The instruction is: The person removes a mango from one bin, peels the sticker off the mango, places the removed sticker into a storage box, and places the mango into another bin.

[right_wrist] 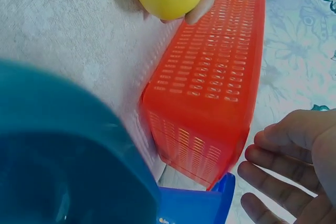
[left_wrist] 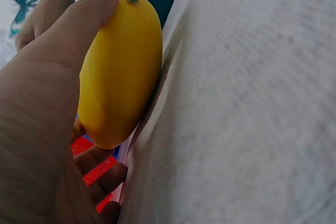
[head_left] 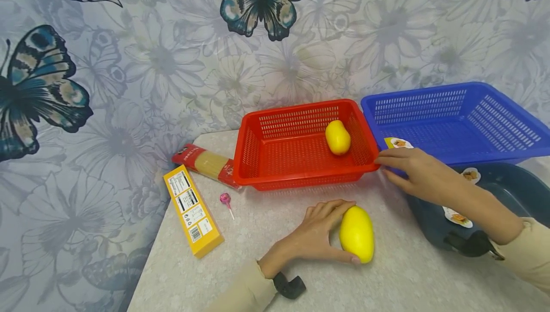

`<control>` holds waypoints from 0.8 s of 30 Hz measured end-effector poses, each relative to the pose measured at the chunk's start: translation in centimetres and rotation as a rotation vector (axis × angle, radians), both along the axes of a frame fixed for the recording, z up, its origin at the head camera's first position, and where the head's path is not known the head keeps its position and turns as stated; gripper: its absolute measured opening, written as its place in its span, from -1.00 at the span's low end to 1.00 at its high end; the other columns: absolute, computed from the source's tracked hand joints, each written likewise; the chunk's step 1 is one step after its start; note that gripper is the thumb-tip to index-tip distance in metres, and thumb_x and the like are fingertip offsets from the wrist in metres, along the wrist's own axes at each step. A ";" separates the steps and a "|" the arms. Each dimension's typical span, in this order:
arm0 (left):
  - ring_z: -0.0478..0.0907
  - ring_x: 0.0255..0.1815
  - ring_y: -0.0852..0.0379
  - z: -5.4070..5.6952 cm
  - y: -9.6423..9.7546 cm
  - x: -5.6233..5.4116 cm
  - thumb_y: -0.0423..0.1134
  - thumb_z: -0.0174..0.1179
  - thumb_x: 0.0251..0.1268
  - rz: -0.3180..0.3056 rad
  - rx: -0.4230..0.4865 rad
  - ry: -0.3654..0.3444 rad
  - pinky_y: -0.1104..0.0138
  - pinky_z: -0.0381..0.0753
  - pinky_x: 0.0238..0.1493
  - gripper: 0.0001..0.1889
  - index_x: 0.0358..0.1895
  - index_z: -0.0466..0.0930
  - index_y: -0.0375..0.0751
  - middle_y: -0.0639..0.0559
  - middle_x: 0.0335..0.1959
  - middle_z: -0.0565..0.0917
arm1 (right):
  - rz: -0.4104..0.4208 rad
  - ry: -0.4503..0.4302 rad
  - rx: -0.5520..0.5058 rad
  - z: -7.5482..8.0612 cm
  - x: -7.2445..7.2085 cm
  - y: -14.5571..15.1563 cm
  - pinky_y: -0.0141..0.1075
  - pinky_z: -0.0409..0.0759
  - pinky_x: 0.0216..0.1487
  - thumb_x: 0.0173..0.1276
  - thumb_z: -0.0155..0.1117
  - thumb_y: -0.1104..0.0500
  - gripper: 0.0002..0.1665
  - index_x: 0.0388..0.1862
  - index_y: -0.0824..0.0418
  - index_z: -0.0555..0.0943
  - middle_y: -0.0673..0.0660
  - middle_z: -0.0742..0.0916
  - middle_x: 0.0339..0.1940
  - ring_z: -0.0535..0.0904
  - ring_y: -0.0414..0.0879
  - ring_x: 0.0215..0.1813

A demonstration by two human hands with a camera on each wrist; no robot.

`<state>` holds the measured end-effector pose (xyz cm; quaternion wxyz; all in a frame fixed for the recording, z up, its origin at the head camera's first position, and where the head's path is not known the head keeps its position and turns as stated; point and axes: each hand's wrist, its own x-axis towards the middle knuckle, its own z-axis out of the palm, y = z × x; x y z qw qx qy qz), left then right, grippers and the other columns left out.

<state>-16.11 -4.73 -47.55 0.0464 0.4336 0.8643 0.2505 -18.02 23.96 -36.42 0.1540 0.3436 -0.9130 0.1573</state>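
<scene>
A yellow mango (head_left: 357, 234) lies on the table, its small green stem end showing in the left wrist view. My left hand (head_left: 315, 233) holds it from the left, thumb at its near end and fingers at its far end. Behind it stands a red basket (head_left: 296, 178) with a second yellow mango (head_left: 337, 138) inside, toward the right. My right hand (head_left: 418, 173) reaches over to the basket's front right corner, fingertips right by the rim. In the right wrist view, the fingers (right_wrist: 278, 182) are spread and loosely bent, with nothing between them.
A blue basket (head_left: 429, 95) stands at the back right, with a dark teal basin (head_left: 511, 197) in front of it, under my right forearm. Left of the red basket lie a packet of noodles (head_left: 210, 163), a yellow box (head_left: 193, 212) and a pink lollipop (head_left: 225, 199). A butterfly-patterned wall rises behind.
</scene>
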 end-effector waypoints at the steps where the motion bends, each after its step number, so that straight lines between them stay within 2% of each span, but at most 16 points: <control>1: 0.08 0.46 0.22 0.0 0.0 0.0 0.49 0.35 -0.10 -0.001 0.000 -0.003 0.12 0.19 0.26 0.18 0.61 -0.06 0.27 0.30 0.50 0.12 | 0.004 0.001 0.002 -0.1 0.0 0.0 0.07 0.65 -0.04 0.22 0.45 0.31 -0.60 0.06 0.31 0.69 0.20 0.73 0.02 0.65 0.16 0.06; 9: 0.09 0.46 0.22 0.2 -0.2 -0.3 0.42 0.42 -0.11 -0.005 0.035 -0.051 0.13 0.18 0.27 0.16 0.59 0.01 0.26 0.31 0.49 0.15 | 0.044 0.042 -0.007 -0.4 -0.1 -0.2 0.06 0.65 -0.03 0.16 0.49 0.33 -0.59 0.03 0.29 0.72 0.18 0.72 0.02 0.64 0.11 0.06; 14: 0.09 0.46 0.25 0.8 -0.5 -0.4 0.37 0.48 -0.13 -0.010 0.064 -0.107 0.11 0.19 0.31 0.16 0.59 0.04 0.27 0.33 0.48 0.15 | 0.029 0.029 -0.002 -0.4 -0.2 -0.5 0.04 0.66 -0.04 0.17 0.49 0.33 -0.62 0.02 0.28 0.73 0.16 0.72 0.01 0.64 0.11 0.07; 19: 0.12 0.44 0.24 2.0 -1.0 -0.4 0.35 0.50 -0.15 -0.010 0.098 -0.166 0.05 0.25 0.36 0.16 0.58 0.01 0.38 0.36 0.48 0.13 | 0.013 0.014 0.010 -0.4 0.0 -0.7 0.06 0.66 -0.04 0.19 0.48 0.32 -0.63 0.02 0.29 0.73 0.17 0.72 0.02 0.62 0.12 0.08; 24: 0.25 0.34 0.25 3.9 -1.9 -0.8 0.26 0.56 -0.16 -0.012 0.167 -0.228 0.09 0.40 0.30 0.17 0.55 -0.05 0.53 0.37 0.47 0.12 | -0.004 0.003 0.017 -0.5 0.3 -0.5 0.07 0.65 -0.03 0.20 0.47 0.32 -0.62 0.03 0.30 0.73 0.19 0.71 0.03 0.61 0.14 0.09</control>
